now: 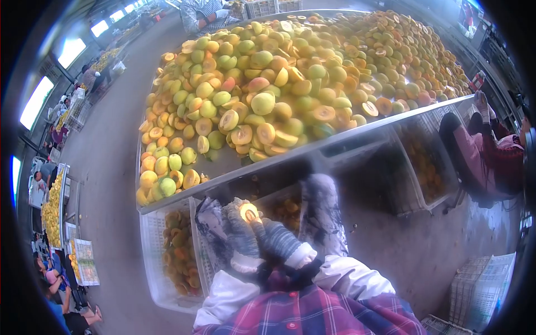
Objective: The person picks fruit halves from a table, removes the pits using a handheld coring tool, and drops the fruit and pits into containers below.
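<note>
Both of my hands wear grey striped gloves and are close together over my lap. My left hand [237, 230] is closed around a halved peach [249, 211], its cut orange face turned up with a darker middle. My right hand [274, 239] is closed beside it, fingertips at the lower edge of the fruit; whatever it may grip is hidden. In front of me is a metal-edged table [312, 146] heaped with halved and whole-looking yellow-green peaches [262, 104].
Left of my legs stands a white crate [153, 265] with fruit inside; another fruit-filled crate [427, 167] is under the table. Stacked crates [483, 290] stand at lower right. One person [486, 151] sits at right, another [206, 15] beyond the table. More workers are far left.
</note>
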Demonstrator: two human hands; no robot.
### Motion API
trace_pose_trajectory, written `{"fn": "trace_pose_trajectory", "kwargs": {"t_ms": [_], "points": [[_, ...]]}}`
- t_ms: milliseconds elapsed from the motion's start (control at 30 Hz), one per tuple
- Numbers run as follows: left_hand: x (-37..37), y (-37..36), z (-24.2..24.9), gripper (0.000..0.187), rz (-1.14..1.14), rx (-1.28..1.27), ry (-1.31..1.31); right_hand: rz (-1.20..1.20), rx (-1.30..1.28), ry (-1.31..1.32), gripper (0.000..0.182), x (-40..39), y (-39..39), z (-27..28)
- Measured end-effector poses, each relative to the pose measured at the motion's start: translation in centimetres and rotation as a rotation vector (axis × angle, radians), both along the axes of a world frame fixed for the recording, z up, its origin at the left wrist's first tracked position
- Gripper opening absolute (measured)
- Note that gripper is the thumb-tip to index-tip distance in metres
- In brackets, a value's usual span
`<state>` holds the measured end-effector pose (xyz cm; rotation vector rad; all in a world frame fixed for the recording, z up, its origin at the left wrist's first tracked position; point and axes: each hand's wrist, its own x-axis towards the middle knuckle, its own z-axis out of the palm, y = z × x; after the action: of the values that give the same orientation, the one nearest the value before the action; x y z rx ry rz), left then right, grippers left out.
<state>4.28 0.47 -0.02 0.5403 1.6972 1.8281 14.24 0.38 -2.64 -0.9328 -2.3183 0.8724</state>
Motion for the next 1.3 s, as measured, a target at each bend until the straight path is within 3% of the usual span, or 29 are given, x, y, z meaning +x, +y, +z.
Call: {"fn": "trace_pose_trajectory", "kwargs": {"t_ms": [100,133,200,267,333,400,433,500,533,600,633,667,700,733,833,900,967,1033,1067,1133,1167,1200,1267,1300], "points": [[-0.6,0.1,-0.5,0.015,-0.036,0.006,-0.004,0.061,-0.115,0.023,0.056,0.4,0.7,1.5],[-0.5,0.0,-0.5,0.015,-0.041,0.004,-0.001,0.042,-0.186,0.151,0.054,0.6,0.8,2.7],[-0.1,-0.2,-0.6,0.015,-0.029,-0.023,0.792,0.016,-0.257,0.283,0.052,1.0,1.0,4.2],[-0.7,-0.1,0.1,0.014,-0.098,0.007,0.816,0.070,-0.676,0.312,0.040,1.4,1.2,4.8],[-0.5,-0.1,1.9,0.012,-0.163,0.037,0.840,0.077,-0.529,0.259,0.035,1.6,1.6,4.7],[0.5,-0.2,5.6,0.011,-0.081,0.295,1.364,0.089,-0.381,0.205,0.034,1.8,1.9,3.4],[0.4,-0.7,6.7,0.011,-0.087,0.293,1.368,0.114,-0.474,0.190,0.038,2.1,2.0,1.9],[-0.1,-1.3,8.2,0.017,-0.377,0.049,1.266,0.130,-0.729,0.232,0.045,2.7,2.5,3.5],[-0.9,-1.1,8.2,0.017,-0.376,0.048,1.265,0.130,-0.730,0.230,0.045,2.8,2.2,4.1],[-2.4,-0.4,7.7,0.039,-0.739,0.196,1.076,0.045,-0.879,0.420,0.041,2.5,1.5,4.6],[-2.5,0.1,5.8,0.027,-0.600,0.272,1.023,0.055,-0.872,0.416,0.041,1.7,1.0,3.3],[-1.9,0.2,6.5,0.027,-0.589,0.276,1.028,-0.004,-0.760,0.375,0.037,0.4,0.4,0.8],[-1.0,0.3,7.6,0.019,-0.524,0.154,0.599,-0.062,-0.647,0.332,0.033,-0.2,0.3,-0.5],[-0.4,0.3,8.2,0.025,-0.448,0.032,0.171,-0.053,-0.643,0.330,0.033,-0.1,0.3,0.2],[-0.5,0.8,4.4,0.021,-0.258,0.075,0.137,-0.015,-0.704,0.448,0.023,0.0,-0.3,1.2],[-0.3,1.2,2.0,0.021,-0.195,0.125,0.109,-0.035,-0.464,0.402,0.024,0.0,-0.5,0.1],[0.1,0.9,3.2,0.021,-0.119,0.187,0.081,-0.031,-0.335,0.375,0.026,0.3,-0.6,0.1],[-0.2,0.2,5.4,0.020,-0.264,0.110,0.126,-0.079,-0.097,0.351,0.025,0.5,-0.4,0.6],[0.3,0.7,5.3,0.020,-0.258,0.123,0.134,-0.071,-0.085,0.357,0.025,0.2,-0.1,0.7],[2.0,1.8,4.6,0.023,0.108,0.279,0.064,-0.001,-0.409,0.357,0.024,-0.4,0.0,-0.2],[2.0,1.1,7.6,0.024,0.123,-0.031,0.426,-0.083,-0.001,0.229,0.025,-1.2,-0.3,-1.5],[1.7,0.8,7.3,0.024,0.128,-0.029,0.425,-0.077,0.001,0.228,0.025,-1.6,-0.9,-2.9],[1.2,0.5,7.0,0.023,-0.138,0.225,0.360,-0.156,-0.567,0.481,0.030,-2.0,-1.2,-2.3],[1.2,0.5,7.0,0.023,-0.140,0.228,0.361,-0.158,-0.564,0.483,0.030,-1.8,-1.0,-2.6]]}}
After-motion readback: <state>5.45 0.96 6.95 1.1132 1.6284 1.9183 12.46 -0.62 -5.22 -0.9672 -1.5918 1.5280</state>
